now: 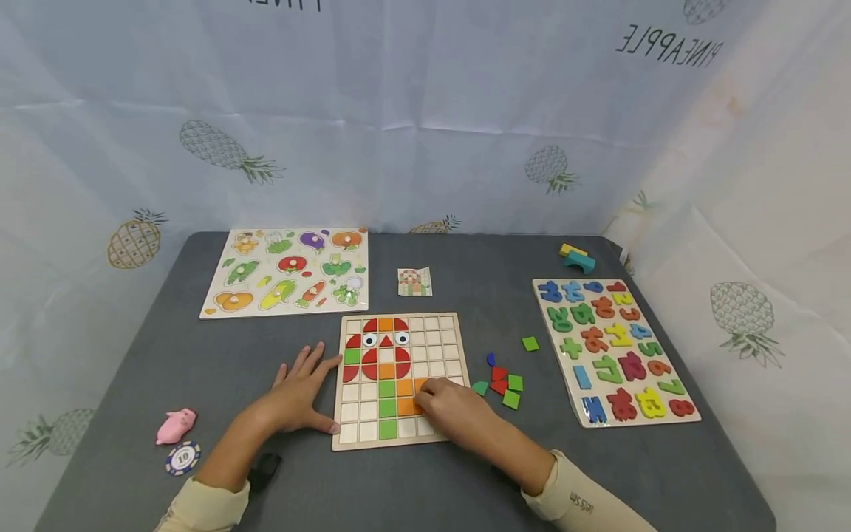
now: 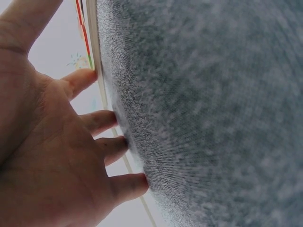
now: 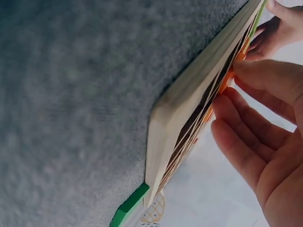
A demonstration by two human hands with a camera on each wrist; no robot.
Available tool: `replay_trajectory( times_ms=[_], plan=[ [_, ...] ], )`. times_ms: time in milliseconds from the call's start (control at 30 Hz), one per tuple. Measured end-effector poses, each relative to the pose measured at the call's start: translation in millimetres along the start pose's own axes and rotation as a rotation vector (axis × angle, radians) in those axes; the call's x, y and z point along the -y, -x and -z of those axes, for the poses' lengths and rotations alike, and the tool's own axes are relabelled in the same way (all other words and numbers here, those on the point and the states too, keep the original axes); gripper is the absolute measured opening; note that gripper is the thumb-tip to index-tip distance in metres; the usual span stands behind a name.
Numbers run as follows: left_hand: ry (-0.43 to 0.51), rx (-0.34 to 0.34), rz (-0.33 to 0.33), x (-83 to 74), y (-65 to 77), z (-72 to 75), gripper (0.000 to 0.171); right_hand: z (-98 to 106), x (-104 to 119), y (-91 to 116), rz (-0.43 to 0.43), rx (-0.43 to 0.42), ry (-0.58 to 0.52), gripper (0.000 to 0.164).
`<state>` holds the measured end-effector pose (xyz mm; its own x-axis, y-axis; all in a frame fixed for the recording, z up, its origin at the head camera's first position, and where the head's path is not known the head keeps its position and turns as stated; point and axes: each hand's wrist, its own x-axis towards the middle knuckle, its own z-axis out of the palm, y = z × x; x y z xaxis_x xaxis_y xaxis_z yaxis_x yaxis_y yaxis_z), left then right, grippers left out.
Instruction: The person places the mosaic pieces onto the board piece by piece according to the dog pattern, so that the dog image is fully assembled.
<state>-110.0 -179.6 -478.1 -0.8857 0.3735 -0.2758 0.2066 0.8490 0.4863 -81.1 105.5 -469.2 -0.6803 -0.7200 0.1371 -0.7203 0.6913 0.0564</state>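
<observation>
A wooden grid board [image 1: 372, 446] lies on the dark table, partly filled with red, orange and green tiles, two of them printed with eyes. My left hand [image 1: 299, 399] is spread along its left side, with thumb and index fingertip at the edge. Over the lower right part of the grid, my right hand [image 1: 459, 414] pinches an orange square tile [image 3: 226, 83] between thumb and fingers, right at the board's surface. More orange squares [image 1: 404, 386] sit beside it, next to a column of green squares [image 1: 387, 408]. The hand hides some cells behind it.
Loose green squares [image 1: 511, 400], red pieces [image 1: 499, 374] and a blue piece [image 1: 490, 359] lie right of the board. A pattern card [image 1: 414, 282] is behind it. Around stand a vegetable puzzle [image 1: 286, 304], a number puzzle [image 1: 577, 399], a pink pig [image 1: 176, 426] and a chip [image 1: 182, 458].
</observation>
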Motion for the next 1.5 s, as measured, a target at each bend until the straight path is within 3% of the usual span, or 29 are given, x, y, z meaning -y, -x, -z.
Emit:
replay_trajectory(
  times_ms=[300,433,500,600,733,833,967,1200,1367,1500],
  plan=[
    [-0.001,0.009,0.003,-0.3,-1.2,0.3,0.117,3.2,-3.5,0.9,0.018,0.024,-0.031,0.009],
    [-0.001,0.012,0.004,-0.8,-0.6,1.2,0.116,6.2,-8.7,3.9,0.068,0.057,-0.111,0.012],
    [-0.001,0.014,0.005,-1.5,-0.3,1.8,0.116,8.5,-13.4,7.6,0.070,0.092,-0.224,0.015],
    [0.002,0.011,0.004,-2.2,0.9,1.6,0.115,12.7,-23.8,14.6,-0.038,0.072,-0.290,0.017],
    [0.003,0.004,-0.001,-2.4,1.9,0.7,0.115,15.8,-40.8,27.7,-0.326,0.032,-0.159,0.019],
    [-0.002,0.001,-0.004,-2.2,2.4,0.4,0.115,14.0,-50.8,37.0,-0.436,0.097,-0.085,0.023],
    [-0.006,-0.008,-0.007,-1.6,2.2,0.4,0.116,10.2,-57.1,43.0,-0.444,0.136,-0.109,0.024],
    [-0.017,0.002,-0.007,-2.2,1.6,-1.0,0.117,9.8,-59.1,43.3,-0.472,0.101,-0.129,0.018],
    [-0.018,-0.003,-0.011,-2.4,1.1,0.2,0.116,13.9,-58.1,28.5,-0.442,0.011,-0.323,0.011],
    [-0.021,0.002,-0.005,-2.5,1.7,2.4,0.116,14.5,-53.9,11.9,-0.395,0.028,-0.466,0.015]
  ],
)
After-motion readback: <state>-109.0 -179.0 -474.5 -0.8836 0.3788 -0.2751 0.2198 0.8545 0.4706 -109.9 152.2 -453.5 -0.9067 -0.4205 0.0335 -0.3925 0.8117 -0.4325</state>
